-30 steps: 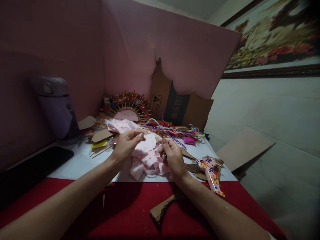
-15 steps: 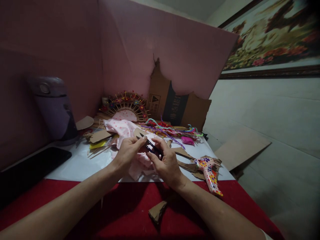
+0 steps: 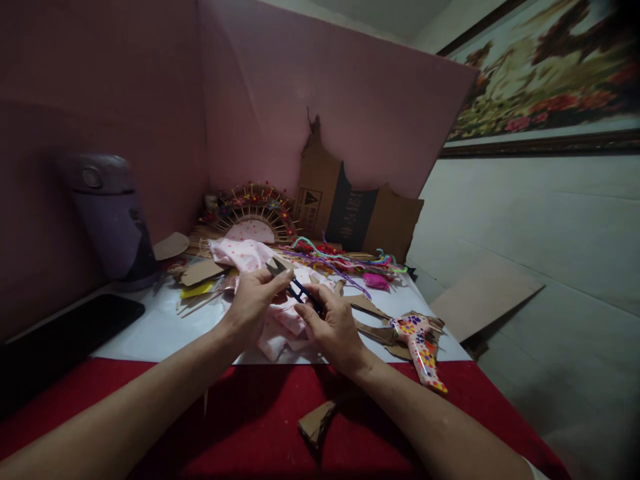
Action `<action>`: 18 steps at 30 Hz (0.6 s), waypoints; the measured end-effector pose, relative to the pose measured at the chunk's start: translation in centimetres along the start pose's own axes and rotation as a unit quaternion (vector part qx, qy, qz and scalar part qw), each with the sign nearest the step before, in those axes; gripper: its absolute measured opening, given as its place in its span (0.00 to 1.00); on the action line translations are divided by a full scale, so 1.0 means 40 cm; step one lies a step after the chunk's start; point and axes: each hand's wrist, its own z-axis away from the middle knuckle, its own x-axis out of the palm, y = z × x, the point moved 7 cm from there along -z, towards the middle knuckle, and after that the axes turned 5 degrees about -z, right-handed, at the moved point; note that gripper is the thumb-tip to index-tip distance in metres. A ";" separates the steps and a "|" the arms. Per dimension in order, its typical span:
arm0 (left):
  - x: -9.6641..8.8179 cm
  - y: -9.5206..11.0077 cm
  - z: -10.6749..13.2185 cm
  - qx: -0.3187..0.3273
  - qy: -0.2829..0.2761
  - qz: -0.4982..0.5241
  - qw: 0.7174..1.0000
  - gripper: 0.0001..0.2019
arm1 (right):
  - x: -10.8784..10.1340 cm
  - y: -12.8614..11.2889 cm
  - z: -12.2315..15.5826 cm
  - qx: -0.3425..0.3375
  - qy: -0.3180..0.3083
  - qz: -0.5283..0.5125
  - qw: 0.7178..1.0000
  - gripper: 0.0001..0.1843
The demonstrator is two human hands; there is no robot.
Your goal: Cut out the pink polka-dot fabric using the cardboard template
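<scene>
Dark thread snips (image 3: 296,285) are held in my right hand (image 3: 333,325), whose fingers wrap round the handle end. Their blades point up and to the left. My left hand (image 3: 255,297) is closed beside the blades, its thumb tip by the metal. Whatever it pinches, if anything, is hidden by its fingers. Beneath and behind both hands lies a crumpled pink cloth with red dots (image 3: 243,252). Part of that cloth is covered by the hands.
A purple bottle (image 3: 110,220) and a black phone (image 3: 95,317) stand left. Behind are a stick-and-flower fan (image 3: 253,230), colourful pipe cleaners (image 3: 345,257) and torn cardboard (image 3: 320,180). To the right lies a flowery tape-wrapped piece (image 3: 420,343); a cardboard scrap (image 3: 316,423) sits in front.
The snips have turned slightly, so the blades and the gap between the handles show more. Both hands have stayed nearly in place.
</scene>
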 end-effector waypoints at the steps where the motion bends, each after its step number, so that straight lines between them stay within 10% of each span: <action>1: 0.007 -0.004 0.000 -0.003 -0.023 -0.002 1.000 0.12 | -0.002 -0.002 0.000 -0.003 0.006 0.000 1.000 0.12; 18: 0.022 -0.022 0.000 -0.008 -0.064 -0.021 0.998 0.12 | -0.004 0.017 -0.001 0.024 0.019 -0.035 0.999 0.11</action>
